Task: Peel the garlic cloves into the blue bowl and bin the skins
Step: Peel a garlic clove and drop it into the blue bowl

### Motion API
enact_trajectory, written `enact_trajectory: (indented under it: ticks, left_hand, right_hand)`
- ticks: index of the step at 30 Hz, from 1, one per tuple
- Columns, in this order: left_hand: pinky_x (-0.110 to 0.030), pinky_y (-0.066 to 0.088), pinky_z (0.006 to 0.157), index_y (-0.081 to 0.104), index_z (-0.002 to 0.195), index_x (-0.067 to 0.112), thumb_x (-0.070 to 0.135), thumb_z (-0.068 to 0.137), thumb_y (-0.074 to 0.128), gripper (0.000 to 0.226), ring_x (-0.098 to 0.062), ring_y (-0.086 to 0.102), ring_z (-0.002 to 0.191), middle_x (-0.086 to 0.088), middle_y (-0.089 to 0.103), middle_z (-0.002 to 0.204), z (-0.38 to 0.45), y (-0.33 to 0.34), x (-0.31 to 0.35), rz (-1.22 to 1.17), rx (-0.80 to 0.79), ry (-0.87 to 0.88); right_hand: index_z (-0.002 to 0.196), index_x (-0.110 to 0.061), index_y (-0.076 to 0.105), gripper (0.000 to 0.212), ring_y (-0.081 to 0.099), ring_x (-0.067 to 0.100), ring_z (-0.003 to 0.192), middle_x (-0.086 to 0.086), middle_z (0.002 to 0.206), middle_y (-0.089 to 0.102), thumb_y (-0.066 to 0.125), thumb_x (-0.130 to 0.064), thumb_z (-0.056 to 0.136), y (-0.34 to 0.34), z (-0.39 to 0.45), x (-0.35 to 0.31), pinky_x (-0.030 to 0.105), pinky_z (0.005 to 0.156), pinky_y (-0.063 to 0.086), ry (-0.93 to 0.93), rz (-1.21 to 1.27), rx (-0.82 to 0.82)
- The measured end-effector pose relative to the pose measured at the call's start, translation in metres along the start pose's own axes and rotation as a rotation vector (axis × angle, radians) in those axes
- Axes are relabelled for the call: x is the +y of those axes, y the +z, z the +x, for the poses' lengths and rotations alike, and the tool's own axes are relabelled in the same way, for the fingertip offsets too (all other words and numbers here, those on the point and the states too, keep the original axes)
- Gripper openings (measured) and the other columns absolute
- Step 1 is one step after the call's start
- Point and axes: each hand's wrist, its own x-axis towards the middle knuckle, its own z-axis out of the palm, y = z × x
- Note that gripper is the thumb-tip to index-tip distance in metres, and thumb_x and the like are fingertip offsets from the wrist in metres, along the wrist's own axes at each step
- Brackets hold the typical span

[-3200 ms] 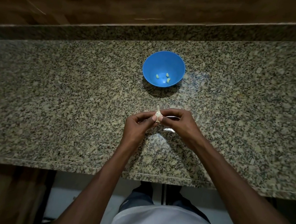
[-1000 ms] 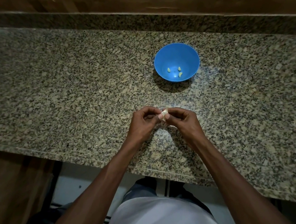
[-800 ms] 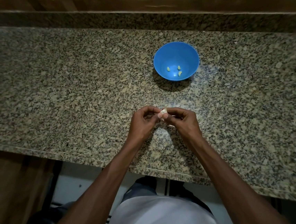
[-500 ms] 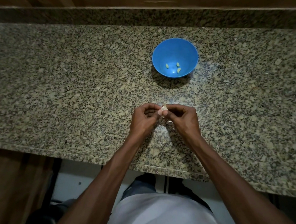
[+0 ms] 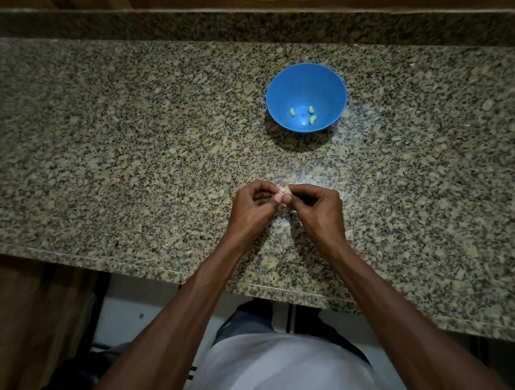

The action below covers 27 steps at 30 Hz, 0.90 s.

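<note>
A small pale garlic clove (image 5: 284,190) with papery skin is pinched between the fingertips of both hands, just above the granite counter. My left hand (image 5: 253,205) and my right hand (image 5: 316,210) meet at it, fingers curled, and most of the clove is hidden by them. The blue bowl (image 5: 307,83) stands farther back on the counter, a little right of the hands, with three peeled cloves (image 5: 303,114) lying in its bottom.
The speckled granite counter (image 5: 128,151) stretches left and right, with a raised granite strip and wood behind it. Its front edge runs just below my forearms. A small pale scrap shows on the counter under my right hand. No bin is in view.
Both hands stay together on the clove, working it with small finger movements; less of its pale tip sticks up than 3.2 s ago. The view has shifted slightly.
</note>
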Motion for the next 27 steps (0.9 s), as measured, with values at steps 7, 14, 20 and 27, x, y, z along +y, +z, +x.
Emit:
enact_trajectory:
  ticks: [7, 14, 20, 27]
  left_hand:
    - [-0.025, 0.062, 0.077, 0.069, 0.104, 0.011, 0.015, 0.088, 0.081, 0.02, -0.021, 0.071, 0.099, -0.005, 0.072, 0.105, -0.003, 0.005, 0.002, 0.056, 0.052, -0.032]
    - [-0.032, 0.063, 0.085, 0.076, 0.111, 0.015, 0.02, 0.085, 0.085, 0.028, -0.012, 0.074, 0.1, 0.002, 0.078, 0.107, -0.014, -0.005, 0.006, -0.059, 0.016, 0.087]
    - [-0.033, 0.063, 0.083, 0.078, 0.112, 0.009, 0.011, 0.087, 0.082, 0.025, -0.015, 0.075, 0.101, 0.0, 0.079, 0.108, -0.017, -0.012, 0.008, -0.178, -0.014, 0.075]
    - [-0.037, 0.058, 0.1, 0.071, 0.124, 0.0, 0.01, 0.098, 0.068, 0.028, -0.031, 0.072, 0.113, -0.016, 0.075, 0.119, -0.017, -0.017, 0.01, -0.474, -0.157, -0.133]
  right_hand:
    - [0.107, -0.012, 0.079, 0.025, 0.075, 0.009, 0.094, -0.005, 0.097, 0.078, 0.087, -0.016, 0.083, -0.002, -0.002, 0.0, 0.03, 0.088, 0.063, 0.012, 0.054, -0.007]
    - [0.116, -0.006, 0.076, 0.031, 0.073, 0.021, 0.113, 0.006, 0.117, 0.078, 0.082, -0.009, 0.085, -0.018, 0.0, 0.003, 0.036, 0.096, 0.059, 0.136, 0.392, -0.241]
    - [0.115, -0.007, 0.075, 0.031, 0.071, 0.024, 0.118, 0.006, 0.123, 0.076, 0.08, -0.001, 0.085, -0.016, 0.004, 0.0, 0.042, 0.101, 0.057, 0.098, 0.422, -0.289]
    - [0.116, -0.005, 0.077, 0.033, 0.074, 0.023, 0.112, 0.005, 0.117, 0.078, 0.081, -0.001, 0.084, -0.02, 0.002, -0.007, 0.042, 0.095, 0.06, -0.025, 0.296, -0.258]
